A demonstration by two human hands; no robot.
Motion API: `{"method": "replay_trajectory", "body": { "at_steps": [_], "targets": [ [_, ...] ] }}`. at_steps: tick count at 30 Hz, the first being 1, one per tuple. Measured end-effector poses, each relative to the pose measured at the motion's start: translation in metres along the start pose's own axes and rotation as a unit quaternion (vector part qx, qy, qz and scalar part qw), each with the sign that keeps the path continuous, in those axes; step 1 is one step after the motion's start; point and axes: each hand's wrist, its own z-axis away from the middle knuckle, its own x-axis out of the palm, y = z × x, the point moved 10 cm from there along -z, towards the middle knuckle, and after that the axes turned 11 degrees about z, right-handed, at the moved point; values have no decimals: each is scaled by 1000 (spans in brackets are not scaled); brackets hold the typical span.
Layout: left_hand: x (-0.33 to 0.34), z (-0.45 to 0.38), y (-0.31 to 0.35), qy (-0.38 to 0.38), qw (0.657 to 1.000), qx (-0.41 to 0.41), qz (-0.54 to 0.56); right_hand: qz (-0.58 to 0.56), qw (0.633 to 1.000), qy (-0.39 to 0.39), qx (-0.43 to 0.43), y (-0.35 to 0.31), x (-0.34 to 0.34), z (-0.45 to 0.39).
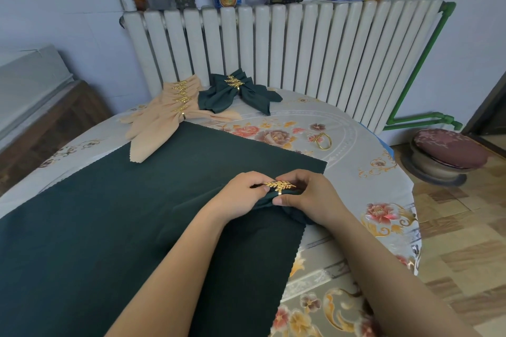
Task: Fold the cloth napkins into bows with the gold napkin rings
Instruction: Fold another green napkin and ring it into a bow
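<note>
While both hands work at about 5 o'clock from the middle of the surface (356,128), a gathered dark green napkin (276,198) sits between them with a gold leaf ring (279,186) already around its middle. The left hand (243,195) curls its fingers on the left side of the ring and the bunched cloth, and the right hand (306,194) pinches the cloth and the ring from the right side, with the thumb pressing on the fabric just under the ring. Under the hands lies a flat green napkin (123,213), spread open and not yet folded; whether more napkins are below it, one cannot tell. At 12 o'clock, near the radiator (301,44), a finished green bow (238,93) rests with its ring, and it seems that two rings are there, so perhaps two bows are stacked. At 11 o'clock a row of beige bows (164,115) lies overlapped, each one with a gold ring. One spare ring (324,141) waits at 2 o'clock on the flowered cover. By judgement, most of the work is done: the present bow needs only shaping, and at least the flat napkin and the spare ring are left.
</note>
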Motion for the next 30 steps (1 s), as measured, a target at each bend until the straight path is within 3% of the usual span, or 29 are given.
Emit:
{"method": "replay_trajectory", "body": {
  "at_steps": [4,10,17,22,26,30],
  "targets": [
    [1,1,-1,1,1000,-22,-5,5,1000,11,-26,-4,3,0],
    [-15,6,-7,83,994,-11,72,-16,999,21,-31,-3,-3,-2],
    [1,3,-2,4,999,-9,33,-53,998,17,-28,-1,-3,-2],
    [5,5,-12,-21,999,5,48,-70,996,-48,-25,1,2,-3],
    [-2,2,-2,55,996,67,-5,-49,997,-41,-30,3,1,-4],
    [-6,6,2,64,995,76,-8,-39,999,-30,-24,2,1,-4]
  ]
}}
